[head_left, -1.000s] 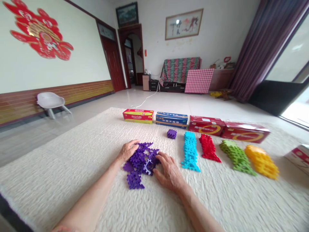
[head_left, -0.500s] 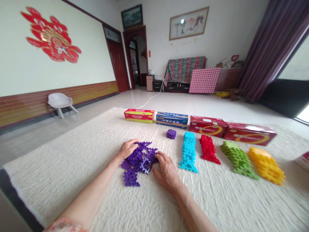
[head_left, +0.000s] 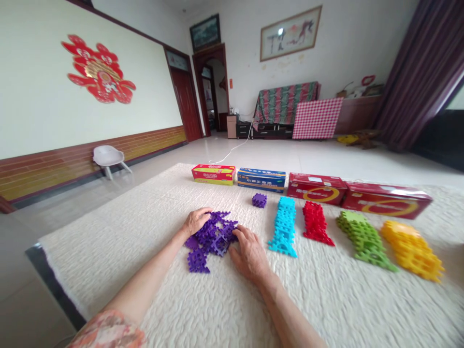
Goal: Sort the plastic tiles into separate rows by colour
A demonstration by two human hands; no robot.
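Note:
A loose heap of purple interlocking plastic pieces lies on a cream quilted cover, with notched edges and cut-out middles. My left hand rests against the heap's far left side, its fingers stretched over the edge. At the right side, my right hand touches the heap with fingers apart and thumb low. Neither hand visibly grips a piece. One flat purple piece juts out at the near left. Beyond my right hand sits a small neat stack of purple pieces.
Rows of overlapping cyan pieces, red pieces, green pieces and yellow pieces extend to the right. Behind stand a red-yellow box, a blue box and two dark red boxes. The cover's edge is at left.
The view has swung a little to the left, so the room appears shifted right. Both hands stay at the sides of the purple heap, with hardly any movement.

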